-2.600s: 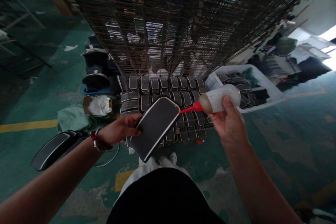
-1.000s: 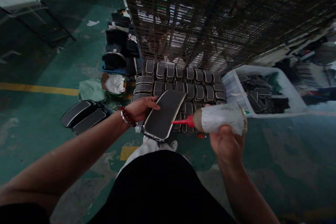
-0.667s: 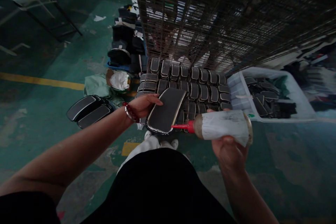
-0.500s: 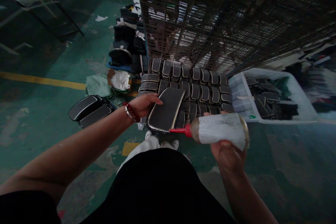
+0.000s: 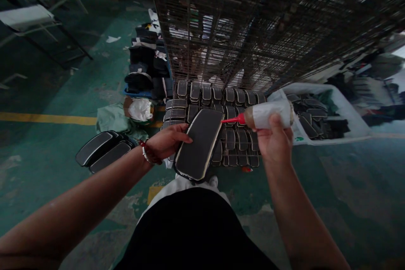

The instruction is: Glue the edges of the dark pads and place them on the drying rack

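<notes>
My left hand (image 5: pixel 169 141) grips a dark, rounded-corner panel (image 5: pixel 200 145) by its left edge, thumb on top and the other fingers hidden beneath. A pale line, like glue, runs along the panel's border. My right hand (image 5: pixel 276 139) is wrapped round a squeeze bottle (image 5: pixel 268 114) with a whitish wrapping, held nearly level. Its red nozzle (image 5: pixel 233 119) points left, with the tip at the panel's upper right corner. Below the panel, rows of similar dark pads (image 5: pixel 232 139) with pale borders lie on a wire rack.
A tall wire mesh rack (image 5: pixel 221 29) rises behind the pads. At right stands a white bin (image 5: pixel 357 133) of dark pieces. Two dark pads (image 5: pixel 104 152), a green sack (image 5: pixel 110 118) and stacked dark goods (image 5: pixel 142 59) are on the left. Farther left is a stool (image 5: pixel 27 17).
The nozzle tip has moved from the panel's near right corner up to its far right corner. My right hand has shifted upward with the bottle, and the panel's near end has come closer to me.
</notes>
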A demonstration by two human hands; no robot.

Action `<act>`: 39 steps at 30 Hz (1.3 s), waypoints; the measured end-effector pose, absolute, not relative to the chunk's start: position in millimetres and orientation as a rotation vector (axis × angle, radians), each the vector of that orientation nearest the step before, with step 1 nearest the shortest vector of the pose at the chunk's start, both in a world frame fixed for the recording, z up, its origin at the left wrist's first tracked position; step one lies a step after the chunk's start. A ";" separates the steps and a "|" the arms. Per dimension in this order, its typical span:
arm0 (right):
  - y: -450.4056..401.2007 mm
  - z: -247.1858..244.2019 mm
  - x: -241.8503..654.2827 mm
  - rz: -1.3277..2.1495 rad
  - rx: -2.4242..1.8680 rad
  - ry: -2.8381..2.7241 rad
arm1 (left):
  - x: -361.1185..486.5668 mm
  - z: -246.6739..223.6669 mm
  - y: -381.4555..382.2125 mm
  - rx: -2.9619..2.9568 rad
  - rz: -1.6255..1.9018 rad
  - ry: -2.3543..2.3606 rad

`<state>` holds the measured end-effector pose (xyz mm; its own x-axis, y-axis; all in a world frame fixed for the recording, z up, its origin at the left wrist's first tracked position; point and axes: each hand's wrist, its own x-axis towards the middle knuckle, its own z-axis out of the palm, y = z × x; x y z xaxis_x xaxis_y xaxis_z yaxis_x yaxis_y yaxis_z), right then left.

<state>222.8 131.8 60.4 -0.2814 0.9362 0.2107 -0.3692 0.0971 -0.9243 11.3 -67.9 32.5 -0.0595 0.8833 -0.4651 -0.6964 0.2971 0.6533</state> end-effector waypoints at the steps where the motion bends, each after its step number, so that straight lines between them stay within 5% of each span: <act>1: 133.5 59.4 221.0 1.466 -0.668 -1.215 | 11.0 33.2 -68.4 0.251 1.313 0.978; 11: 80.9 49.2 227.8 1.897 -0.975 -1.000 | 4.3 19.0 -67.4 0.256 1.362 1.038; 22: 78.6 49.1 194.1 1.393 -0.761 -1.102 | 22.7 17.7 -63.0 0.309 1.302 0.963; 39: 75.2 48.1 203.7 1.335 -0.638 -1.201 | -12.7 11.6 -64.5 0.368 1.245 0.851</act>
<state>203.7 75.2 48.1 -0.1793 0.9420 0.2837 -0.3814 0.1992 -0.9027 -12.7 -64.5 11.6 0.0733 0.9295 -0.3616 -0.6745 0.3133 0.6686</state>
